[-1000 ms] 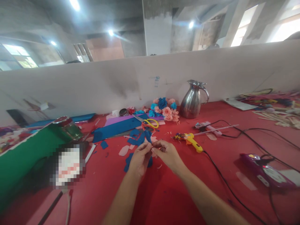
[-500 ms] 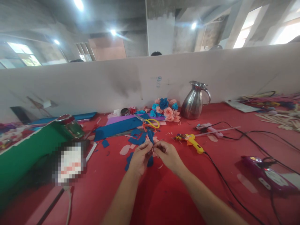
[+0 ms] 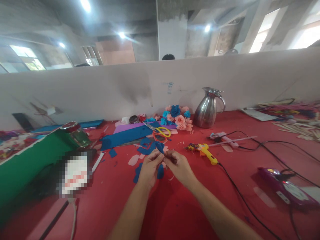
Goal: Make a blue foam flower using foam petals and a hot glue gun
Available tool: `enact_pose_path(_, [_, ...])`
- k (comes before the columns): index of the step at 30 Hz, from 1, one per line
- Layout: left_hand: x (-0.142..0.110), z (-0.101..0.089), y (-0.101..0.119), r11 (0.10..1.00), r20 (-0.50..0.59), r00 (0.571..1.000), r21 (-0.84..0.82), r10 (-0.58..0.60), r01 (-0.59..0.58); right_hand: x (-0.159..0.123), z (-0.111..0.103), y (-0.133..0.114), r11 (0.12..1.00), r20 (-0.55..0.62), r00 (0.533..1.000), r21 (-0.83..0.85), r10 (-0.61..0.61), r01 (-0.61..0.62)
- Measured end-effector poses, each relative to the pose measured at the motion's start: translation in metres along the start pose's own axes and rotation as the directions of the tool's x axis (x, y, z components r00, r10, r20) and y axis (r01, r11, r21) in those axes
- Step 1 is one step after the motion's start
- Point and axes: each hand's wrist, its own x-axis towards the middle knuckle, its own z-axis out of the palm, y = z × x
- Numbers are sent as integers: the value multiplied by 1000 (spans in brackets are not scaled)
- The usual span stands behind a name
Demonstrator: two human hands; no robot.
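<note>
Both my hands meet at the middle of the red table, fingers pinched together. Between them is a piece of dark blue paper (image 3: pixel 160 146), curled and standing up above the fingertips. My left hand (image 3: pixel 151 165) grips it from the left, and my right hand (image 3: pixel 178 164) pinches at its base from the right; the exact hold is partly hidden by the fingers. Cut blue paper pieces (image 3: pixel 138 172) lie beside and beneath the hands. Just beyond them are scissors (image 3: pixel 161 132) with one yellow and one red handle, resting on a blue paper sheet (image 3: pixel 128 136).
Pink and blue paper flowers (image 3: pixel 178 116) stand at the back beside a steel jug (image 3: pixel 206 110). On the right lie a yellow glue gun (image 3: pixel 208 154), its black cord, and a purple power strip (image 3: pixel 287 188). A green box (image 3: pixel 35 156) and a glass jar (image 3: pixel 76 135) are left.
The blue paper between my fingers has gone from a tall narrow strip to a shorter, wider, folded-over shape. My hands stay in nearly the same place.
</note>
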Motion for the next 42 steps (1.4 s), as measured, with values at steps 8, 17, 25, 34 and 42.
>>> enact_pose_path(8, [2, -7, 1, 993, 74, 996, 101, 53, -60, 0, -3, -8, 997, 15, 999, 71, 40, -41])
enact_pose_path(17, [-5, 2, 12, 990, 36, 995, 109, 92, -95, -3, -1, -11, 990, 28, 998, 131, -50, 46])
enact_pose_path(25, [-9, 2, 20, 986, 83, 987, 84, 139, -146, 0, -4, -7, 989, 38, 995, 119, -95, 90])
enact_pose_path(34, [-12, -1, 31, 937, 103, 959, 208, 265, -281, 1, -5, -3, 987, 47, 986, 3, -160, 160])
enact_pose_path(42, [-12, -1, 33, 920, 40, 963, 288, 265, -265, 3, -4, 1, 997, 14, 999, 62, -43, 42])
